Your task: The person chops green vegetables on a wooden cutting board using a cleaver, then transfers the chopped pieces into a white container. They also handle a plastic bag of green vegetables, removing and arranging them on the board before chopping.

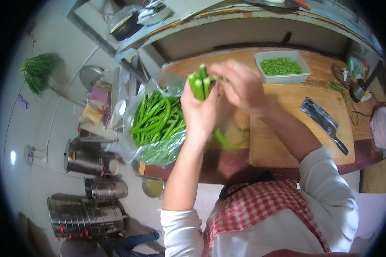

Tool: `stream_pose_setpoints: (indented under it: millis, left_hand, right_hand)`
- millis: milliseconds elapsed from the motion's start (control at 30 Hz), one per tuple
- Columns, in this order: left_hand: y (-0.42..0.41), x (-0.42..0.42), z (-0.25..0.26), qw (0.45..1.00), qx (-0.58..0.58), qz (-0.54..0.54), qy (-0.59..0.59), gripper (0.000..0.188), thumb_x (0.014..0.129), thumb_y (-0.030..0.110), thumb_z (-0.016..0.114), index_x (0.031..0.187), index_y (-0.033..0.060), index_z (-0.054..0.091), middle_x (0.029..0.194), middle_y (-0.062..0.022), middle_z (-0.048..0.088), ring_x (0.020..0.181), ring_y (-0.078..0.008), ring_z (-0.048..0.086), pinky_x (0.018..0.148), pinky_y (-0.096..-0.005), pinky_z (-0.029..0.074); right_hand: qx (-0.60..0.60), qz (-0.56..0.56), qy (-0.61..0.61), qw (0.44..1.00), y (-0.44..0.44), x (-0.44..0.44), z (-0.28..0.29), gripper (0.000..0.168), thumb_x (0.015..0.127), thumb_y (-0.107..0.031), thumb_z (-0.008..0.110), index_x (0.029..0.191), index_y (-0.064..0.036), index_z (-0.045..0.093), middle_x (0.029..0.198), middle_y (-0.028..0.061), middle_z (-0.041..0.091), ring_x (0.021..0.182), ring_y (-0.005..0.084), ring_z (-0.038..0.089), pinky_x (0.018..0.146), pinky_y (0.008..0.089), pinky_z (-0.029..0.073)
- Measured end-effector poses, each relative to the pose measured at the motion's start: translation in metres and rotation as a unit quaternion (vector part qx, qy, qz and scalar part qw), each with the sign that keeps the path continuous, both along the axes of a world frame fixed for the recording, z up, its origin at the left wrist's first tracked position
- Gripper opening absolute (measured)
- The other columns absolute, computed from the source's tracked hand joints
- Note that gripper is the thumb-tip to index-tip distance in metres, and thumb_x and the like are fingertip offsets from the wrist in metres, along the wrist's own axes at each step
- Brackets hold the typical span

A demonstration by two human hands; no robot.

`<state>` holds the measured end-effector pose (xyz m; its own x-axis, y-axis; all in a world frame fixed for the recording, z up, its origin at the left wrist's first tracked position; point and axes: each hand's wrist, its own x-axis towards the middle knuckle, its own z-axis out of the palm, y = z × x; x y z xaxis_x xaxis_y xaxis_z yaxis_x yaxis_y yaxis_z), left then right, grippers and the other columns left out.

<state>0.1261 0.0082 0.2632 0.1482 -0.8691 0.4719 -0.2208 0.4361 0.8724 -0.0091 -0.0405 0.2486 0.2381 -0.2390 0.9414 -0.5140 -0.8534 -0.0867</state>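
My left hand (199,110) is closed around a bunch of green peppers (198,87), their ends pointing up. Close on its right, my right hand (239,83) is blurred, with the fingers bent near the bunch; a small dark green bit shows at its fingertips, and whether it is held is unclear. Long green chili peppers (157,115) fill a clear plastic bag (162,154) left of my left hand. Below the hands, a blurred green pepper (228,139) lies or falls over the table.
A wooden cutting board (276,128) lies on the right with a cleaver (321,117) on it. Behind it stands a plastic container (284,78) of chopped greens (280,66). A shelf edge (244,15) runs above the table. Metal pots (83,159) stand at the lower left.
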Motion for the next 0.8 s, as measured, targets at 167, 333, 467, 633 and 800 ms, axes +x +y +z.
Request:
stream_pose_setpoints:
  millis: [167,333,467,633,800]
  left_hand:
    - [0.010,0.007,0.015,0.980,0.095,-0.029,0.171,0.010,0.088,0.008,0.066,0.094,0.0026,0.061,0.079,-0.0028,0.063,0.066,-0.0133,0.063,0.059,-0.0274,0.050]
    - [0.051,0.051,0.051,0.959,0.011,-0.002,0.282,0.029,0.087,0.013,0.069,0.111,0.0006,0.057,0.081,-0.0068,0.064,0.068,-0.0178,0.064,0.070,-0.0343,0.056]
    - [0.059,0.079,0.013,0.932,0.055,-0.073,0.350,0.027,0.087,0.004,0.066,0.111,0.0025,0.054,0.088,-0.0085,0.061,0.077,-0.0189,0.064,0.071,-0.0349,0.056]
    - [0.064,0.043,-0.036,0.921,0.131,-0.052,0.363,0.031,0.086,0.002,0.069,0.113,0.0041,0.054,0.095,-0.0062,0.062,0.082,-0.0164,0.062,0.073,-0.0303,0.051]
    - [0.091,-0.024,-0.029,0.992,-0.049,-0.069,0.099,0.041,0.082,-0.004,0.066,0.119,0.0015,0.049,0.104,-0.0047,0.058,0.098,-0.0137,0.058,0.086,-0.0294,0.049]
  right_hand:
    - [-0.095,0.036,0.036,0.994,-0.016,0.006,0.030,0.035,0.068,0.001,0.065,0.103,-0.005,0.064,0.089,0.0086,0.062,0.079,0.0263,0.065,0.065,0.0344,0.055]
    - [0.265,0.026,-0.013,0.964,-0.015,-0.039,-0.016,0.019,0.089,-0.006,0.061,0.107,-0.001,0.061,0.089,0.0126,0.063,0.080,0.0220,0.062,0.071,0.0319,0.050]
    - [0.431,0.004,0.192,0.882,-0.018,-0.047,-0.134,0.035,0.089,-0.016,0.064,0.121,-0.002,0.055,0.097,0.0132,0.063,0.090,0.0215,0.062,0.078,0.0354,0.049]
    - [0.590,0.225,0.051,0.774,0.029,-0.033,-0.092,0.053,0.087,-0.015,0.066,0.136,-0.005,0.048,0.124,0.0137,0.060,0.110,0.0282,0.058,0.095,0.0409,0.045]
    - [0.494,0.283,0.093,0.817,0.097,-0.030,-0.065,0.093,0.073,-0.028,0.082,0.146,-0.003,0.029,0.146,0.0158,0.038,0.136,0.0274,0.034,0.114,0.0402,0.024]
